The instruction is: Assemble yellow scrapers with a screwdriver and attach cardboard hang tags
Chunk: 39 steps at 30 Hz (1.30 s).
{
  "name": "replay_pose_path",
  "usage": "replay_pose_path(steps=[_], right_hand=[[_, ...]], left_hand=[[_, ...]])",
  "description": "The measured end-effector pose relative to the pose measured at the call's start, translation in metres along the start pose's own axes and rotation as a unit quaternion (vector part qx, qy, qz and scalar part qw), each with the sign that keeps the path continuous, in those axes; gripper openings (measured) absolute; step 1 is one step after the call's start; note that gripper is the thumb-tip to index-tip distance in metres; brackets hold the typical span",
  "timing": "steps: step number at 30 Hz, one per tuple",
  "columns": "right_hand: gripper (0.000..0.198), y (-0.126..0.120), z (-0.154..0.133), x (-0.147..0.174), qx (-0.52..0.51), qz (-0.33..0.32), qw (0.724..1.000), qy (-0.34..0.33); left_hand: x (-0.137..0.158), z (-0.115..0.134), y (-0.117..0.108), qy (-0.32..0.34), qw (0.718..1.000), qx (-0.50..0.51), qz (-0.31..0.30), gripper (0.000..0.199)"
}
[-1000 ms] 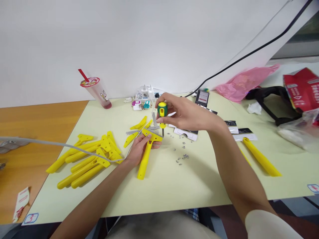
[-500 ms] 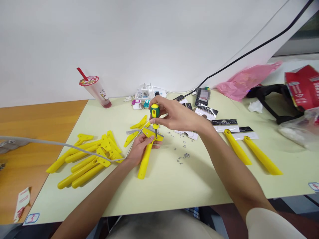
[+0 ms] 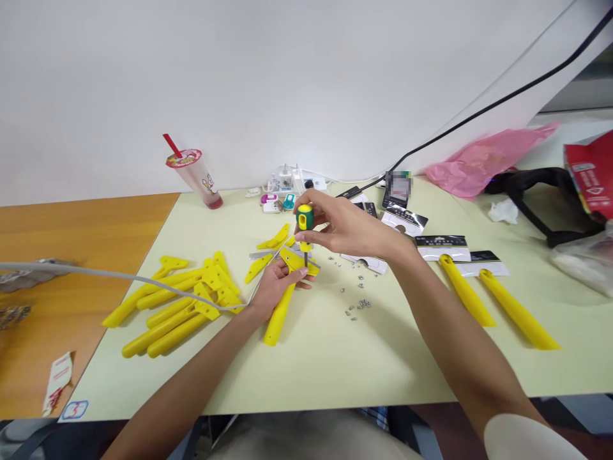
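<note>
Fingers of my left hand (image 3: 275, 285) are closed around the head of a yellow scraper (image 3: 279, 317), whose handle slants down toward me. A metal blade edge shows along its head. From above, my right hand (image 3: 342, 223) grips a short green and yellow screwdriver (image 3: 304, 220). Its shaft points straight down and the tip meets the scraper head near my left thumb; the screw under it is too small to make out. Loose yellow head pieces (image 3: 272, 237) and metal blades (image 3: 258, 255) lie just behind my left hand. Small screws (image 3: 364, 303) are scattered to the right.
Several yellow scraper handles (image 3: 177, 306) are piled at left, crossed by a grey cable (image 3: 143, 279). Two packaged scrapers (image 3: 517, 310) lie at right. A drink cup (image 3: 198, 182), a power strip (image 3: 292, 182) and a pink bag (image 3: 488, 160) line the back.
The view has shifted slightly, so most things sit further right. Both hands keep their hold on the scraper and the screwdriver, and the screwdriver's tip stays on the scraper head.
</note>
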State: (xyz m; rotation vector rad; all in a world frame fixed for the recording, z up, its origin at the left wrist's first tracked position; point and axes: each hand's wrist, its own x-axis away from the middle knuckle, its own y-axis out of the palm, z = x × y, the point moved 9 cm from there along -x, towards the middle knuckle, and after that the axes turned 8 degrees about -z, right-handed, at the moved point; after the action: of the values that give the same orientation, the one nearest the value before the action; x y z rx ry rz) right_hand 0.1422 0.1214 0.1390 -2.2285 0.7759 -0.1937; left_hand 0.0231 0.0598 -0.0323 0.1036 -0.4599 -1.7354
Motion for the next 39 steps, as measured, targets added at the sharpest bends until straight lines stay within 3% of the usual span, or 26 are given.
replay_pose_path(steps=[7,12,17,22,26,30,35,39], right_hand=[[0.036,-0.020,-0.004,0.009,-0.038,0.038,0.999,0.005],[0.043,-0.038,-0.005,0.021,-0.011,0.074,0.997,0.025],[0.039,-0.038,-0.010,0.022,0.014,0.058,0.998,0.017],[0.030,-0.019,-0.008,0.014,0.062,-0.002,0.997,0.037],[0.020,0.017,0.014,0.002,0.070,-0.098,0.989,0.087],[0.026,0.044,0.036,-0.010,0.092,-0.153,0.979,0.097],[0.033,0.055,0.053,-0.014,0.115,-0.199,0.968,0.105],[0.031,0.058,0.051,-0.016,0.103,-0.216,0.967,0.089]], left_hand=[[0.000,-0.002,-0.003,0.006,1.000,0.009,0.006,0.048],[0.001,0.001,-0.001,0.005,1.000,0.017,0.006,0.049],[0.001,0.003,-0.001,0.003,1.000,0.022,0.005,0.051],[0.000,0.002,-0.002,0.005,1.000,0.020,0.002,0.049],[0.000,0.001,-0.002,0.002,1.000,0.024,0.000,0.049],[0.001,0.001,-0.001,0.003,1.000,0.022,-0.011,0.048],[0.001,-0.002,-0.003,0.004,1.000,0.026,-0.016,0.046],[0.000,-0.002,-0.003,0.002,0.999,0.034,-0.015,0.044]])
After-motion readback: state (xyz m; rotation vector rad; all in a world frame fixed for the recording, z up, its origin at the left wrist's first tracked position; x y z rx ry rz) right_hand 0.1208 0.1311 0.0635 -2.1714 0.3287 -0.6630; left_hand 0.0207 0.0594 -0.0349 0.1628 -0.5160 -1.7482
